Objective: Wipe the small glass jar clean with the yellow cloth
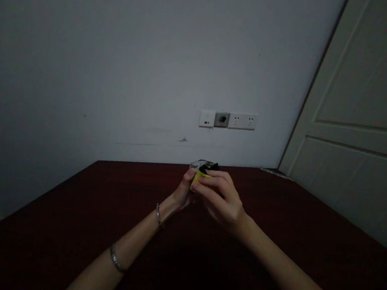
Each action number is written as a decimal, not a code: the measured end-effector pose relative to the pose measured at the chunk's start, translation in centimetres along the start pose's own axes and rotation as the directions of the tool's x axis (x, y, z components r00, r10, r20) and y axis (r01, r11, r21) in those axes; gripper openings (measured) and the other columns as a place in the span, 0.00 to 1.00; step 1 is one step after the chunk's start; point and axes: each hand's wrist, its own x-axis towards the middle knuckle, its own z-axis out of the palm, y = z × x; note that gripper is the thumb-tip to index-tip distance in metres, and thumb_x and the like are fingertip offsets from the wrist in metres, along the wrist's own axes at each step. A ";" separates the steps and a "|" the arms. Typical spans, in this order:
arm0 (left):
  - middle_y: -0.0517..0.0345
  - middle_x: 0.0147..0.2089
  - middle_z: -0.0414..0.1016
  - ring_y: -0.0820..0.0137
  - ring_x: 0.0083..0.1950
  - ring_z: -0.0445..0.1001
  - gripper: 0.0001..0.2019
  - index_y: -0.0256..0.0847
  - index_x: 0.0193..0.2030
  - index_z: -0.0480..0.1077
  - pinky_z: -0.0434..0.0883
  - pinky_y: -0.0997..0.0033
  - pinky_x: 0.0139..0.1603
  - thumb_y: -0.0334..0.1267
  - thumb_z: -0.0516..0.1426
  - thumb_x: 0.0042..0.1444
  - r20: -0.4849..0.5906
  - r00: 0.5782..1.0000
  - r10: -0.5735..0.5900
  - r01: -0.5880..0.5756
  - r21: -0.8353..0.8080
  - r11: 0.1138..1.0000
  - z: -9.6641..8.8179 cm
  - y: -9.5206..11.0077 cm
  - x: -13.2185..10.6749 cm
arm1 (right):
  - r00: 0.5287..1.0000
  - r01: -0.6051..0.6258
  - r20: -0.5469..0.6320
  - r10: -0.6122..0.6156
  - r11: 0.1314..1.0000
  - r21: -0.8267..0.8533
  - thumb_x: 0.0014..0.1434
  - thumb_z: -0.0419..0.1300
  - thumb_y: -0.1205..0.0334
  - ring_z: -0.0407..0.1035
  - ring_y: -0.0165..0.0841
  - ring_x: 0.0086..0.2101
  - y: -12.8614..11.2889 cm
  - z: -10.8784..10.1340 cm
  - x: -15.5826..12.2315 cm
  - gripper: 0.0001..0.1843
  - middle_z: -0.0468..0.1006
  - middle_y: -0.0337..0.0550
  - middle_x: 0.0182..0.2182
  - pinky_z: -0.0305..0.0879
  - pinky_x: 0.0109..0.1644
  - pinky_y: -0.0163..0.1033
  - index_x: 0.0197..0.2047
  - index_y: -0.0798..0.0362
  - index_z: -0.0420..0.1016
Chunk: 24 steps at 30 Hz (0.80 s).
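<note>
Just above the far part of the table, both hands meet around a few small items. My right hand (224,199) is closed, its fingertips pressing on a yellow piece (195,180) that looks soft, perhaps a cloth or sponge. A black part (209,168) sticks up beyond those fingers; whether it joins the yellow piece I cannot tell. My left hand (184,191) is closed around a clear, glassy-looking object (196,164) with a curved rim, largely covered by the hands. Most of the left fingers are hidden behind the right hand.
The dark red table (132,230) reaches back to a pale wall (135,67). A row of sockets (243,121) is fixed on the wall behind the hands. At the right stands a panelled door (357,132). A thin strip (275,174) lies at the far right table edge.
</note>
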 end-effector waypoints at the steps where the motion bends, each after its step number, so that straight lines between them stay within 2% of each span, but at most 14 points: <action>1: 0.64 0.17 0.61 0.79 0.16 0.57 0.28 0.37 0.28 0.68 0.53 0.80 0.13 0.65 0.57 0.38 0.024 0.999 -0.023 0.022 0.025 0.999 -0.2 -0.1 0.0 | 1.000 -0.004 -0.018 0.004 1.000 -0.007 0.54 0.60 0.72 0.67 0.40 0.46 0.1 0.0 0.1 0.18 0.75 0.48 0.39 0.71 0.45 0.49 0.49 0.52 0.72; 3: 0.66 0.16 0.58 0.81 0.14 0.52 0.28 0.37 0.27 0.66 0.48 0.81 0.11 0.66 0.55 0.38 0.061 0.998 -0.024 0.020 0.063 0.998 -0.5 -0.1 -0.2 | 0.999 -0.019 -0.040 0.018 1.000 -0.019 0.53 0.61 0.72 0.67 0.40 0.45 0.2 -0.1 0.3 0.18 0.75 0.48 0.39 0.71 0.45 0.50 0.48 0.51 0.72; 5: 0.66 0.17 0.59 0.82 0.14 0.52 0.27 0.37 0.27 0.65 0.49 0.82 0.11 0.64 0.55 0.40 0.093 0.996 -0.004 -0.004 0.087 0.996 -0.7 -0.2 -0.4 | 0.998 -0.044 -0.051 0.042 0.998 -0.039 0.52 0.61 0.72 0.67 0.41 0.46 0.3 -0.3 0.8 0.17 0.76 0.47 0.39 0.69 0.47 0.52 0.47 0.52 0.73; 9: 0.65 0.17 0.60 0.84 0.13 0.51 0.24 0.37 0.26 0.65 0.49 0.83 0.12 0.61 0.53 0.45 0.158 0.987 -0.010 -0.007 0.104 0.995 -0.8 -0.4 -0.8 | 0.994 -0.079 -0.088 0.070 0.991 -0.108 0.52 0.62 0.72 0.66 0.43 0.50 0.6 -1.1 1.7 0.15 0.78 0.43 0.37 0.58 0.57 0.60 0.43 0.49 0.75; 11: 0.65 0.17 0.60 0.85 0.13 0.50 0.24 0.37 0.26 0.65 0.48 0.82 0.12 0.60 0.52 0.46 0.172 0.985 -0.006 -0.013 0.109 0.994 -0.9 -0.5 -0.8 | 0.997 -0.058 -0.051 0.053 0.994 -0.096 0.53 0.61 0.71 0.65 0.44 0.53 0.7 -1.4 1.9 0.14 0.79 0.43 0.40 0.55 0.59 0.61 0.44 0.49 0.75; 14: 0.65 0.16 0.60 0.83 0.13 0.51 0.23 0.37 0.26 0.65 0.47 0.81 0.13 0.59 0.53 0.45 0.161 0.987 0.006 -0.027 0.129 0.991 -0.8 -0.6 -0.8 | 0.999 0.019 0.044 -0.017 0.999 -0.038 0.55 0.59 0.71 0.61 0.43 0.56 1.0 -1.7 1.8 0.17 0.74 0.50 0.49 0.59 0.59 0.57 0.49 0.54 0.71; 17: 0.65 0.14 0.58 0.82 0.13 0.52 0.22 0.37 0.26 0.65 0.47 0.80 0.12 0.59 0.55 0.44 0.165 0.986 0.023 -0.045 0.134 0.990 -0.7 -0.5 -0.7 | 0.991 0.092 0.103 -0.091 0.996 -0.002 0.55 0.58 0.71 0.59 0.43 0.58 1.3 -1.9 1.6 0.22 0.71 0.53 0.53 0.63 0.57 0.54 0.54 0.57 0.67; 20: 0.66 0.14 0.57 0.83 0.13 0.49 0.23 0.37 0.25 0.65 0.47 0.80 0.12 0.60 0.55 0.43 0.193 0.981 0.030 -0.057 0.133 0.989 -0.8 -0.6 -0.7 | 0.990 0.096 0.103 -0.099 0.995 0.033 0.55 0.59 0.72 0.60 0.42 0.57 1.6 -1.9 1.4 0.24 0.71 0.53 0.53 0.65 0.57 0.53 0.56 0.58 0.65; 24: 0.64 0.16 0.60 0.84 0.13 0.49 0.26 0.36 0.25 0.66 0.48 0.80 0.11 0.62 0.55 0.42 0.198 0.980 0.017 -0.041 0.118 0.992 -1.2 -0.9 -0.6 | 0.998 0.040 0.037 -0.042 0.998 0.058 0.54 0.59 0.73 0.62 0.42 0.56 1.6 -1.5 0.9 0.25 0.72 0.53 0.52 0.67 0.55 0.53 0.56 0.57 0.66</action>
